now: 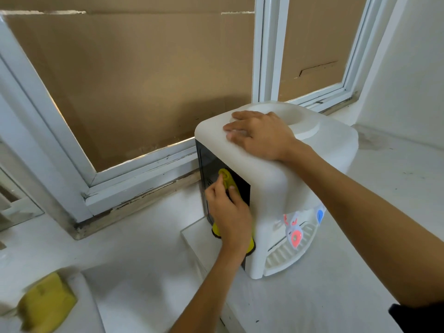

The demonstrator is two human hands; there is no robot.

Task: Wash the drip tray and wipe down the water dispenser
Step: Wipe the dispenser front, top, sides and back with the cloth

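A white table-top water dispenser [319,150] stands on the white counter, turned so that its black back panel [209,164] faces left. My left hand [228,212] grips a yellow cloth [227,180] and presses it against that black panel. My right hand [259,135] lies flat on the dispenser's top, beside the round bottle well. The ribbed white drip tray [288,251] sits in place at the dispenser's front, under the red tap [296,236] and the blue tap [319,216].
A yellow sponge [45,304] lies at the lower left on a white sink rim [81,284]. Behind the dispenser runs a white window frame [141,169] backed with brown cardboard. A white wall [408,80] stands at the right, above the white counter [396,179].
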